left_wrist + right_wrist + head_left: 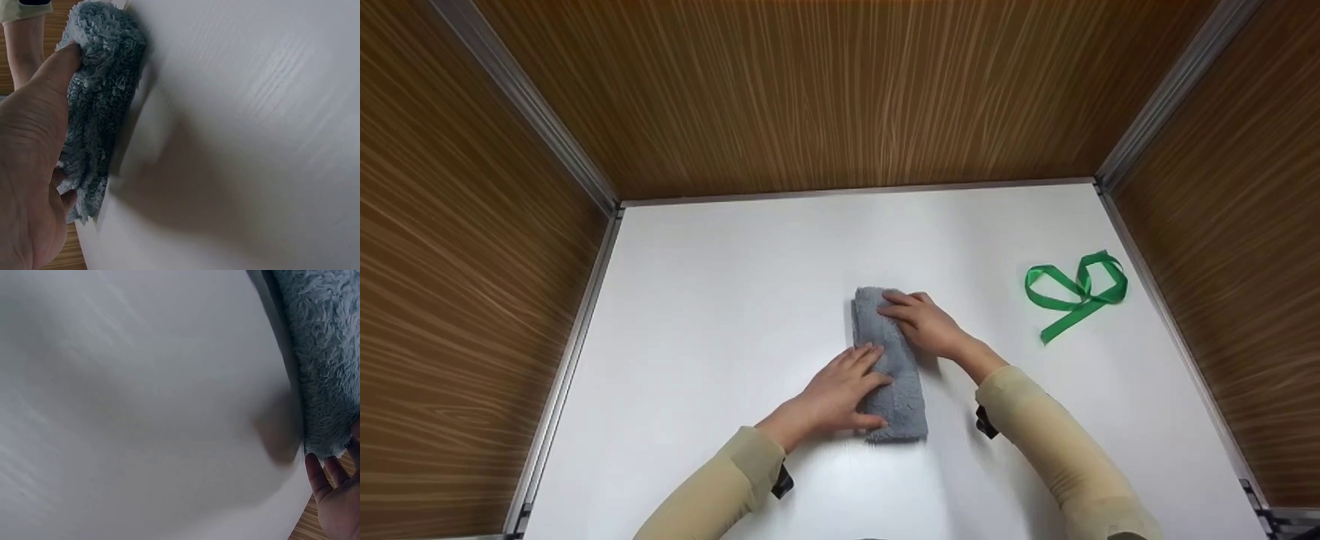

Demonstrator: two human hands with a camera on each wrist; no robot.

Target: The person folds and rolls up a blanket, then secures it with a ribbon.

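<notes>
A grey fluffy towel (906, 409), folded into a narrow strip, lies in the middle of the white table (720, 300). My left hand (836, 390) rests on its near half, fingers straight across the top and thumb along the near end. In the left wrist view the thumb of my left hand (28, 169) presses into the towel (101, 112). My right hand (922, 322) lies flat on the far half, fingers straight. The right wrist view shows the towel's (326, 354) edge and only the fingertips of my right hand (337, 500).
A green ribbon (1084, 296) lies in loose loops at the right of the table, near the right wall. Wood-grain walls (840, 97) with metal corner rails close in the table at the back and on both sides.
</notes>
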